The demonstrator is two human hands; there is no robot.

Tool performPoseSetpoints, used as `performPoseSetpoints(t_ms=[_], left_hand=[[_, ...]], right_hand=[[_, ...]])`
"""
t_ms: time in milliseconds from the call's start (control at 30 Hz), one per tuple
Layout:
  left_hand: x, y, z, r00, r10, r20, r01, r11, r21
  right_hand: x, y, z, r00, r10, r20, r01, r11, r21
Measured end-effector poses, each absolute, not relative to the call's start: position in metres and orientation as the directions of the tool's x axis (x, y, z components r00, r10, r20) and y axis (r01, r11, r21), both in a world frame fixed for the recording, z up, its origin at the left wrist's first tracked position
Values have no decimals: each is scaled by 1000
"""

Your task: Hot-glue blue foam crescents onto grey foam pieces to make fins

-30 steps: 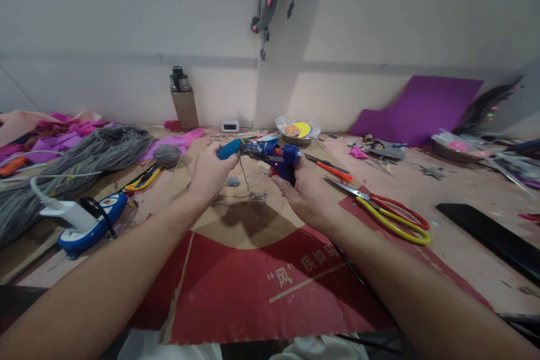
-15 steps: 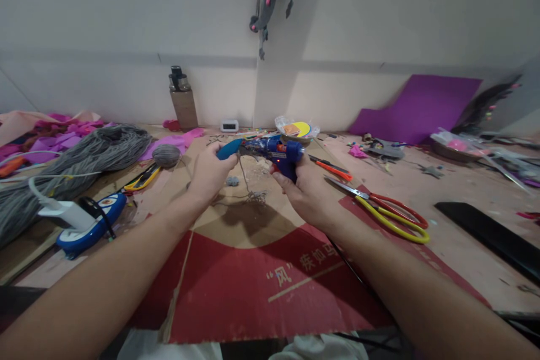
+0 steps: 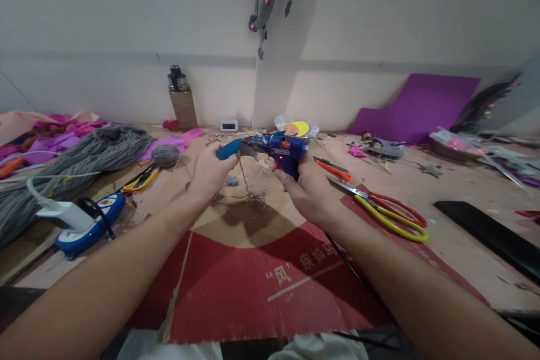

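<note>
My right hand (image 3: 310, 191) is wrapped round the grip of a blue glue gun (image 3: 284, 152), whose small red light is lit. Its nozzle end points left, close to a curved blue piece (image 3: 230, 149) that looks like felt. Pinching this piece is my left hand (image 3: 208, 177), and a greyish strip of it curves out to the right beneath the nozzle. Whether nozzle and piece touch, I cannot tell. From the piece a strand of grey yarn (image 3: 243, 171) hangs down to a frayed tuft (image 3: 256, 197) on the cardboard. A small grey-blue bit (image 3: 232, 180) lies behind the strand.
Red-printed cardboard (image 3: 236, 292) covers the table's middle. Scissors (image 3: 392, 214), an orange cutter (image 3: 333, 169) and a black flat object (image 3: 485, 233) lie right. To the left are a yellow cutter (image 3: 143, 178), grey yarn skeins (image 3: 97, 157) and a blue power strip (image 3: 90, 230).
My right hand has shifted the glue gun slightly to the right along the blue piece, uncovering more of its greyish strip. My left hand has stayed nearly still.
</note>
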State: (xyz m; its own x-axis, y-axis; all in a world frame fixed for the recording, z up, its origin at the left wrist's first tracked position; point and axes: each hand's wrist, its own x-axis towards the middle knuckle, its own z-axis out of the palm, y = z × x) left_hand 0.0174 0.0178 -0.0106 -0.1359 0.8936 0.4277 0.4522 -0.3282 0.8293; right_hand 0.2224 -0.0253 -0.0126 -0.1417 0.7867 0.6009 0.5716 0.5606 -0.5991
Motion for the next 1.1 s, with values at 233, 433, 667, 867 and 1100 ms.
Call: performPoseSetpoints(t_ms=[233, 433, 667, 867, 1100], left_hand=[[18, 17, -9, -146, 894, 423, 477, -311, 822], [19, 16, -8, -121, 898, 424, 491, -317, 811], [17, 17, -10, -119, 891, 437, 495, -329, 805], [16, 17, -9, -106, 898, 428, 491, -327, 807], [18, 16, -9, -133, 888, 440, 521, -315, 793]], right_hand=[[221, -25, -15, -158, 797, 583, 550, 562, -618], [223, -23, -14, -147, 782, 605, 546, 574, -609], [222, -26, -11, -134, 785, 605, 556, 565, -610], [221, -27, -11, -141, 789, 598, 553, 564, -614], [222, -26, -10, -134, 772, 622, 552, 579, -600]])
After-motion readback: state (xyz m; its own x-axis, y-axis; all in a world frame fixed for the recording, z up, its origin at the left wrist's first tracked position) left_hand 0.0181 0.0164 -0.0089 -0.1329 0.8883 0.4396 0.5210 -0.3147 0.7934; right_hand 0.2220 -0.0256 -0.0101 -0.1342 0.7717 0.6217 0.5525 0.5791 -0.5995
